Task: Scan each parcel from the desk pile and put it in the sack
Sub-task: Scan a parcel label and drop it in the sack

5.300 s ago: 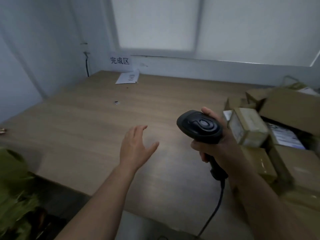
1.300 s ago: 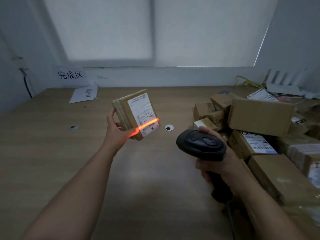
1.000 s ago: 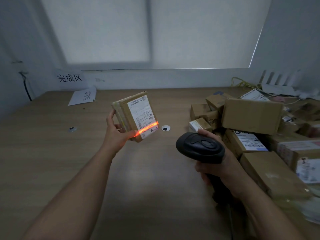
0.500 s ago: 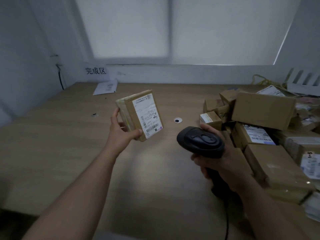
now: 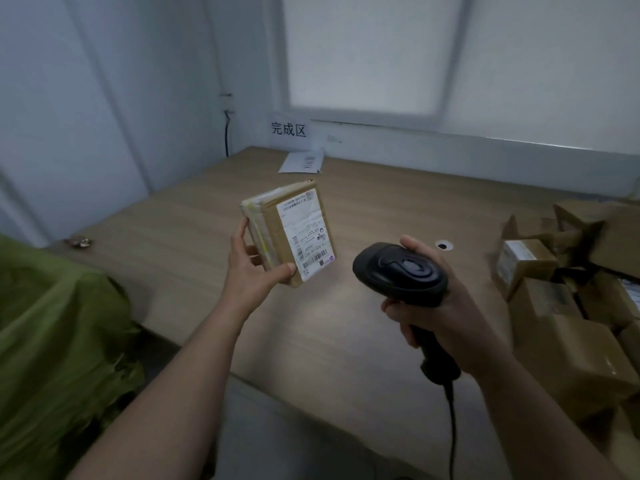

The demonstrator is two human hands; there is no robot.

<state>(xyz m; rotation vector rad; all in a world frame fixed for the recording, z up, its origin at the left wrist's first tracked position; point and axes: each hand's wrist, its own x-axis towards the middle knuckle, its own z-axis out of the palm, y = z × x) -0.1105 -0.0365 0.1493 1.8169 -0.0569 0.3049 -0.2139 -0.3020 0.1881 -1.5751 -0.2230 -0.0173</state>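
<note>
Parcel (image 5: pixel 289 233), label facing the camera, sat mid-frame above the desk (image 5: pixel 381 209), grasped by the left hand (image 5: pixel 254 271); right hand (image 5: pixel 446 313) clenched the scanner (image 5: pixel 400 271); pile (image 5: pixel 571 289) at right, green sack (image 5: pixel 59 341) lower left

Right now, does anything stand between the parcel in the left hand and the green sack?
Nothing visible does. The left hand holds the parcel above the desk; the green sack sits lower left, past the desk edge, with only bare desktop between them.
</note>
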